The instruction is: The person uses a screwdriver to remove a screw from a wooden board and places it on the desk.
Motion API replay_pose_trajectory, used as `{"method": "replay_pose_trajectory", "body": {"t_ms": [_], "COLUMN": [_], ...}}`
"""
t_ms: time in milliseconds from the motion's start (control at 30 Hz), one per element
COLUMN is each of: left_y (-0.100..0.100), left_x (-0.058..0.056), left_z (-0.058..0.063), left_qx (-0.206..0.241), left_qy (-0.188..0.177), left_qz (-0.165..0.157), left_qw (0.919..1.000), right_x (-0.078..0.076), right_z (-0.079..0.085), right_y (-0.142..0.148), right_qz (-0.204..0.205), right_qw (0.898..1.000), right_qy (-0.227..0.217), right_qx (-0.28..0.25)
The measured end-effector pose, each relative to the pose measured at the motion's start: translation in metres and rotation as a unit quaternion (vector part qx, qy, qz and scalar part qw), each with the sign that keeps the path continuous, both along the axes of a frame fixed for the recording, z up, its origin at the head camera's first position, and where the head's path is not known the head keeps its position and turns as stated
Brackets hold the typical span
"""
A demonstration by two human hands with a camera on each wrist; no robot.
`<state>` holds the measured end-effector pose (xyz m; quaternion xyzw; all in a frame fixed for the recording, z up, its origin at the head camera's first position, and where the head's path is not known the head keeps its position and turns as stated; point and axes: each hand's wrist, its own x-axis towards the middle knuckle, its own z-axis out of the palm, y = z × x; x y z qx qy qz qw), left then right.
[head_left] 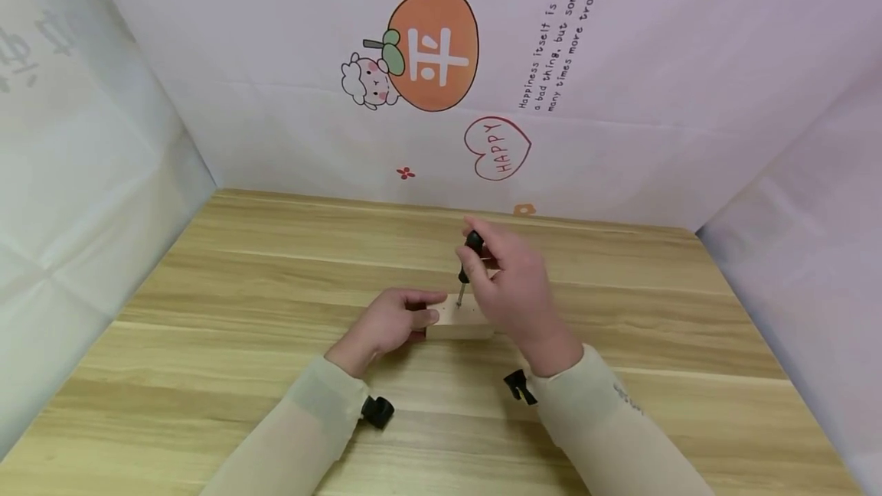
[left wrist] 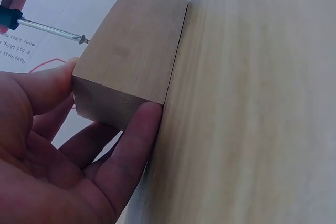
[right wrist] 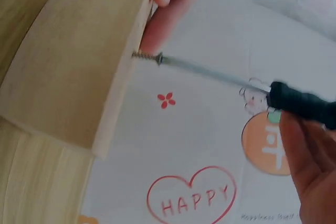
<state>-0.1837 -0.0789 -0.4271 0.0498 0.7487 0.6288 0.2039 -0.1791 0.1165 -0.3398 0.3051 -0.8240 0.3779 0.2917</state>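
A pale wooden block lies on the table, small holes dotting its top face. My left hand grips the block's left end, thumb on the upper edge and fingers around the end, as the left wrist view shows. In my right hand is a screwdriver with a black handle, pinched between thumb and fingers. Its steel shaft points down at the block. The tip meets the head of a threaded screw, which stands partly out of the block's top face in the right wrist view.
Wood-grain tabletop surrounds the block. A white printed cloth hangs behind, and more white cloth flanks both sides. Black clips are attached at both sleeve cuffs.
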Motion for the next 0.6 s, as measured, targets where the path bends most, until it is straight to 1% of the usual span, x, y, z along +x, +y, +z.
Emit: {"method": "replay_pose_trajectory", "body": {"t_ms": [100, 167, 333, 400, 433, 467, 533, 567, 600], "left_y": [-0.001, -0.001, -0.002, -0.002, -0.002, -0.002, -0.002, -0.001, -0.001], "left_x": [0.000, 0.000, 0.000, 0.000, 0.001, 0.001, 0.001, 0.001, 0.001], "left_z": [-0.001, -0.003, -0.004, -0.004, -0.004, -0.004, -0.003, -0.003, -0.003], "left_qx": [-0.001, 0.001, 0.007, 0.010, 0.010, 0.010, 0.009, 0.008, 0.007], "left_qy": [0.000, 0.001, 0.002, 0.001, 0.001, 0.001, 0.000, -0.001, -0.002], "left_qz": [-0.004, -0.006, -0.009, -0.009, -0.010, -0.011, -0.009, -0.007, -0.005], "left_qw": [1.0000, 1.0000, 0.9999, 0.9999, 0.9999, 0.9999, 0.9999, 0.9999, 1.0000], "right_x": [0.007, 0.010, 0.008, 0.008, 0.008, 0.009, 0.011, 0.012, 0.013], "right_z": [-0.001, -0.003, -0.007, -0.007, -0.007, -0.005, -0.002, 0.000, 0.002], "right_y": [-0.008, -0.011, -0.014, -0.016, -0.016, -0.017, -0.019, -0.020, -0.020], "right_qz": [-0.052, -0.066, -0.065, -0.068, -0.070, -0.073, -0.069, -0.063, -0.057], "right_qw": [0.998, 0.997, 0.991, 0.988, 0.988, 0.990, 0.994, 0.994, 0.993], "right_qy": [0.028, 0.045, 0.118, 0.137, 0.136, 0.124, 0.066, 0.029, -0.005], "right_qx": [0.004, -0.002, -0.001, -0.001, -0.006, -0.012, -0.052, -0.079, -0.107]}}
